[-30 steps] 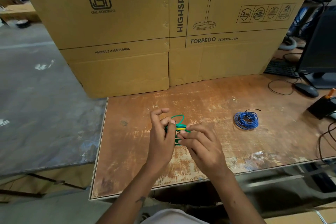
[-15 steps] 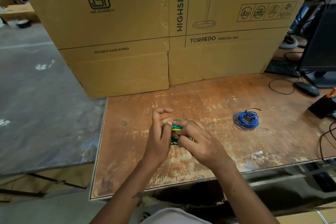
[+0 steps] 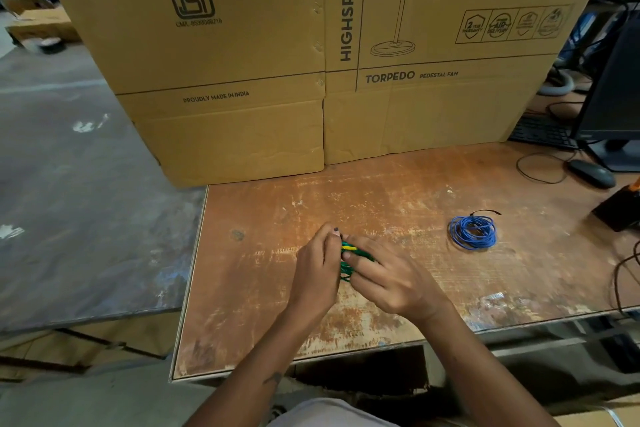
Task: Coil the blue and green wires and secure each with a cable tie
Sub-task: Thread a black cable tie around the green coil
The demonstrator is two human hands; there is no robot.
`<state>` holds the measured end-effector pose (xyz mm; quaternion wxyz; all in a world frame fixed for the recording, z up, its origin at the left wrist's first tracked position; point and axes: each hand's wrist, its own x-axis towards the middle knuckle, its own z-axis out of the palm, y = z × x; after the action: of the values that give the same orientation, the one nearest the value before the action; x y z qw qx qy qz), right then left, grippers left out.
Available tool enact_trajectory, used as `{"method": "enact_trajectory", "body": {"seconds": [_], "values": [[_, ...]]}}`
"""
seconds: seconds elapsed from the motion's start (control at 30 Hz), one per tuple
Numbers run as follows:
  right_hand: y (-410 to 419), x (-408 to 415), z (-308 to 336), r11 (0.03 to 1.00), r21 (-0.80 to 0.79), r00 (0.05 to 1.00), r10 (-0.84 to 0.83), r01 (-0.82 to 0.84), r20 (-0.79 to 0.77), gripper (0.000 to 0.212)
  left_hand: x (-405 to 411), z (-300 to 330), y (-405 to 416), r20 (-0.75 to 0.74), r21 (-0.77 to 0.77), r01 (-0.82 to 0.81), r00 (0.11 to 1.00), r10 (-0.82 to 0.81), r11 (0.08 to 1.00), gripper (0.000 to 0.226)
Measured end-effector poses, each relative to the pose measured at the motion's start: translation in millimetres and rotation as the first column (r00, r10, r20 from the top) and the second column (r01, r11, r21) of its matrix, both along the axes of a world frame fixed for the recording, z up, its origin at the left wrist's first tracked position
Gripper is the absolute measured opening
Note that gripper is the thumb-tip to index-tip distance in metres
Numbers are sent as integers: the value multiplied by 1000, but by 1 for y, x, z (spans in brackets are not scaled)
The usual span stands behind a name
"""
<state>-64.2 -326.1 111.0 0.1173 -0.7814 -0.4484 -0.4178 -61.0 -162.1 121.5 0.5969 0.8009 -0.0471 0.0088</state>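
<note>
Worn wooden table [image 3: 398,333], cardboard boxes [image 3: 242,45], concrete floor [image 3: 69,218]

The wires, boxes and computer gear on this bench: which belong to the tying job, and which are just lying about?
Job: green wire, held by left hand and right hand; blue wire coil, black tie on it.
Lying about: cardboard boxes, mouse, keyboard, monitor.

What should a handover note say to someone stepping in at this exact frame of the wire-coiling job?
Left hand: grips the green wire bundle.
Right hand: fingers curled on the same bundle, pinching it from the other side.
Green wire sits between both hands above the wooden table; no cable tie can be seen on it.
Blue wire: coiled, lying on the table to the right, with a black cable tie on its far side.
Done: blue coil. Left: finish and tie the green coil.
</note>
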Motion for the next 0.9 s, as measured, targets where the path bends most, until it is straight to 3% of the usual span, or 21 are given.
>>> {"method": "enact_trajectory", "body": {"seconds": [0.1, 0.23, 0.33, 0.4, 0.47, 0.57, 0.8, 0.9], "values": [[0, -3, 2, 997, 76, 993, -26, 34, -112, 23, -1, -5, 1, -23, -43, 33, 999, -34, 999, 34], [2, -8, 5, 973, 199, 925, -34, 117, -378, 30, -4, -7, 1, 15, 64, 50, 999, -51, 997, 30], [7, -15, 6, 886, 403, 772, 88, 227, -629, 14, -6, -4, 0, 25, 50, 60, 998, -62, 997, 20], [13, -20, 8, 741, 577, 628, 276, 343, -728, 12, -7, -3, 0, 43, 13, 52, 998, -53, 999, 20], [21, -24, 11, 562, 688, 518, 460, 458, -721, 11, -7, -4, 0, 69, -13, 45, 997, -44, 999, 23], [31, -25, 16, 389, 711, 486, 534, 586, -692, 18, -8, -5, -1, 88, -37, 38, 996, -35, 999, 18], [33, -27, 30, 272, 695, 457, 588, 665, -668, 25, -7, -3, -2, 67, -153, -9, 998, 20, 988, 17], [34, -26, 31, 261, 673, 462, 557, 692, -691, 14, -5, -5, -4, 42, -172, -28, 998, 35, 985, 18]]}}
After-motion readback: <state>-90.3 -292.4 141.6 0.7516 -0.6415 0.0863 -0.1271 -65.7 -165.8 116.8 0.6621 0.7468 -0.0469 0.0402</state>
